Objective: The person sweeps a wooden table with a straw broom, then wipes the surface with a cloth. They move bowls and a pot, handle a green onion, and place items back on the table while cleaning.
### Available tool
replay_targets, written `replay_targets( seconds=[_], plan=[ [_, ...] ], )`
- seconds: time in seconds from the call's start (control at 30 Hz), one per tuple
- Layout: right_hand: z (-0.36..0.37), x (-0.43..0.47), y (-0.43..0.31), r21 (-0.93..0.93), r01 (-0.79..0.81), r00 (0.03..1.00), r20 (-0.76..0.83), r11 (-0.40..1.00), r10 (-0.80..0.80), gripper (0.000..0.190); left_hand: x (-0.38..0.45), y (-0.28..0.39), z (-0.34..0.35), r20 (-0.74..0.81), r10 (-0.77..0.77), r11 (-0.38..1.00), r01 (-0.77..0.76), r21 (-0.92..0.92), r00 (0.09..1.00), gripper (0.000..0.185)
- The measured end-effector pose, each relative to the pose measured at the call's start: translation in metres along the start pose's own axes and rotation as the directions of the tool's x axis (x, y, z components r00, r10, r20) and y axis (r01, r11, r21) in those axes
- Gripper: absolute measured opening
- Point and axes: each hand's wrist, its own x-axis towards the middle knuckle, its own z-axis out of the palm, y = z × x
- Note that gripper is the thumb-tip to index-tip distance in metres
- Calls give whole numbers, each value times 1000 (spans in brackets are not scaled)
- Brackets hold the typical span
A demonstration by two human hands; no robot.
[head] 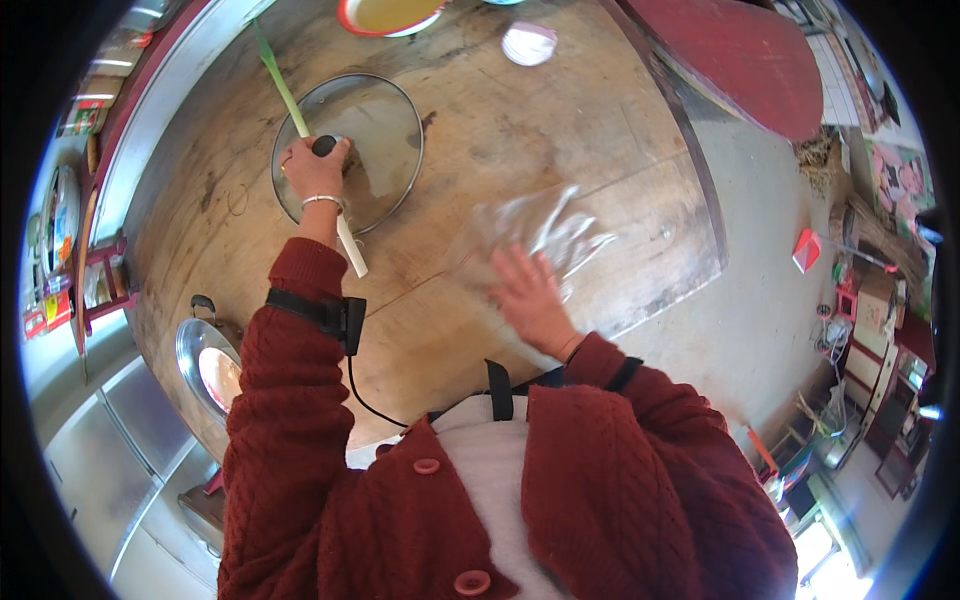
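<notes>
A round glass pot lid [390,150] with a metal rim lies near the back left of the wooden table [450,330]. My left hand [313,169] grips its dark knob with thumb and fingers. A long green onion [281,86] runs beside and partly behind that hand, its white end [352,251] pointing towards me. My right hand [529,300] is spread and blurred by motion, over or against a clear plastic bag [555,232]; whether it touches the bag is hard to tell.
At the back are a red-rimmed enamel basin [390,16] of yellowish liquid and a small pale pinkish item [529,43]. A metal pan or lid [202,360] lies near the left edge. A red rounded board [742,60] stands beyond the right back edge.
</notes>
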Motion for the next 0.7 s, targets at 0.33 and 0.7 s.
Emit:
replay_targets(
  seconds=[0.33,0.7],
  plan=[
    [-51,-56,119,-190,-291,948,-192,938,255,36,-2,10,7,312,28,922,96,-376,950,57],
    [-9,-99,55,-20,-765,639,104,644,762,48,-102,0,-79,367,67,550,273,-789,928,49]
  ],
)
